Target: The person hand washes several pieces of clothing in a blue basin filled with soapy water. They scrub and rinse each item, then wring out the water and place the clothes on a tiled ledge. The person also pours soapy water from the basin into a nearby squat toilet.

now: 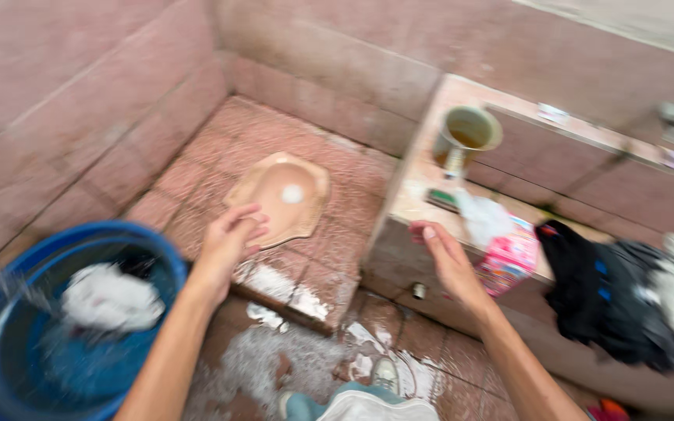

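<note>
A blurred view looks down into a tiled washroom. Nearest the viewer, at the bottom edge, a pale cloth (372, 407) lies on the wet floor (290, 359), which is streaked with white soap foam. At lower left stands a blue bucket (9, 312) holding water and a white, sudsy bundle of laundry (111, 298).

Two bare forearms reach up from the bottom. The left hand (229, 238) is raised above the floor with its fingers curled loosely inward, holding nothing. The right hand (442, 253) hangs open, fingers slack and apart, empty, just in front of a low tiled ledge (411, 195).

On that ledge, near the right hand, sit a pink packet (512, 261) and a crumpled clear plastic bag (481, 218); farther back is a green mug (467, 134). To the right, dark clothes (598, 292) are heaped over the ledge.

Beyond the left hand, a tan squat toilet pan (278, 199) is set into the raised reddish floor, with pink tiled walls behind.
</note>
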